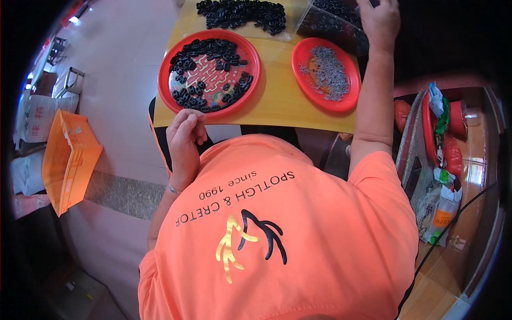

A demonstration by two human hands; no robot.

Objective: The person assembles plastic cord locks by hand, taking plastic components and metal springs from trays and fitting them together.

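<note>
My left hand is at the table's near edge, beside the rim of a round red tray. Its fingers are curled with the tips together; whatever they hold, if anything, is hidden. On the tray lie many small black oval pieces with holes, around a red and white pattern. My right hand reaches to the far right, by a clear box of black pieces. The top edge of the view cuts off its fingers. Near my right forearm, an oval red tray carries small grey metal-looking pieces.
More black pieces are heaped at the far side of the yellow table. An orange crate and white sacks stand left on the floor. At right, a shelf holds bags and red containers.
</note>
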